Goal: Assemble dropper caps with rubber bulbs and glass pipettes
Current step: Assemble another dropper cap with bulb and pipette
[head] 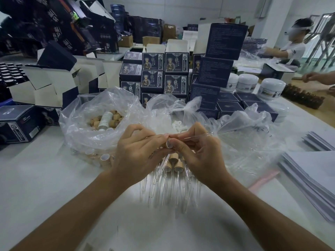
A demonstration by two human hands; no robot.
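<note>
At frame centre the left hand (pixel 137 151) grips a tan dropper cap (pixel 168 143) while the right hand (pixel 197 151) pinches a glass pipette (pixel 196 137) at its open end, above finished droppers (pixel 174 164) on the white table (pixel 45 178)

We hold both forearms forward, left hand (pixel 137 151) and right hand (pixel 197 151) meeting fingertip to fingertip, fingers curled.

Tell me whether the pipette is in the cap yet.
Not yet: the glass pipette lies sideways, pinched by the right hand beside the cap.
</note>
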